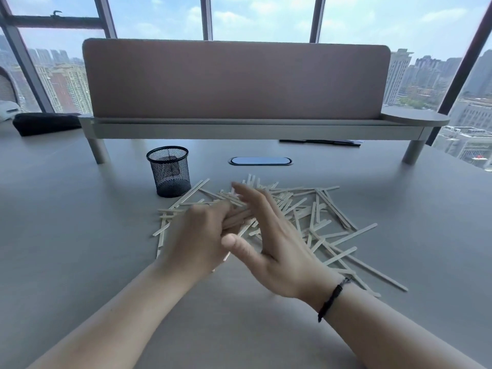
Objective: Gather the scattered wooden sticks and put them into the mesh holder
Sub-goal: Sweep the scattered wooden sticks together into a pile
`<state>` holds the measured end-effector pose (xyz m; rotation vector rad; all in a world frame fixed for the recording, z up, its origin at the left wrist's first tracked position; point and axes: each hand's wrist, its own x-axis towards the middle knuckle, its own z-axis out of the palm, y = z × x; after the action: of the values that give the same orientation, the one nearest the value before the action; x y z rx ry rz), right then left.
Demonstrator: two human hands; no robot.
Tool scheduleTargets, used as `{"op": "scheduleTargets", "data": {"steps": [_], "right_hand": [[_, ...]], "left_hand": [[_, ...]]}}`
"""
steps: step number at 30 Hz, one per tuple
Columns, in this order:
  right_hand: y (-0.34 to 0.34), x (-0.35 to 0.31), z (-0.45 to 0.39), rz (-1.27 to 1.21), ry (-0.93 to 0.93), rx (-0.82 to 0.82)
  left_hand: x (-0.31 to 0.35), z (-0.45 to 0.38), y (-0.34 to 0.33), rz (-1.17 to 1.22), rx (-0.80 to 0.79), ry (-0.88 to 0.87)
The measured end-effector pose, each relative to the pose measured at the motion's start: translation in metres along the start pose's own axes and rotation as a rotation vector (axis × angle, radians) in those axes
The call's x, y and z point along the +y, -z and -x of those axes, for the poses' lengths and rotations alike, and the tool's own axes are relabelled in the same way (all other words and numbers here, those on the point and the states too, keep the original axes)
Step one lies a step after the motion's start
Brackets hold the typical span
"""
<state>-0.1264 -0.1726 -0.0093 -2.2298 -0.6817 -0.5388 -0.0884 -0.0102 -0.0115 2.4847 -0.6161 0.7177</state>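
Pink divider screen (234, 81) on grey desk (66, 209)

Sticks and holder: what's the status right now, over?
Left hand closed on a few sticks, right hand open beside it. Most wooden sticks scattered on table. Mesh holder upright, looks empty. Nothing blocking.

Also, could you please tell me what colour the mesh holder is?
The mesh holder is black, seen best in the head view.

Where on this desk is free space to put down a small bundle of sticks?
Free: the grey desk left of the black mesh holder, and the near strip between the forearms. Also bare: far right, beyond the scattered pale wooden sticks. Crowded: the centre, where both hands work in the pile.
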Motion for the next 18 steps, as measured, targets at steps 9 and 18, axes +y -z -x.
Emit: {"op": "scheduleTargets", "data": {"steps": [9,18], "right_hand": [[0.056,0.114,-0.003,0.575,-0.850,0.063],[0.037,0.111,-0.004,0.542,-0.710,-0.183]], "left_hand": [[-0.052,-0.015,0.021,0.105,0.469,0.215],[-0.073,-0.007,-0.001,-0.223,-0.269,0.403]]}}
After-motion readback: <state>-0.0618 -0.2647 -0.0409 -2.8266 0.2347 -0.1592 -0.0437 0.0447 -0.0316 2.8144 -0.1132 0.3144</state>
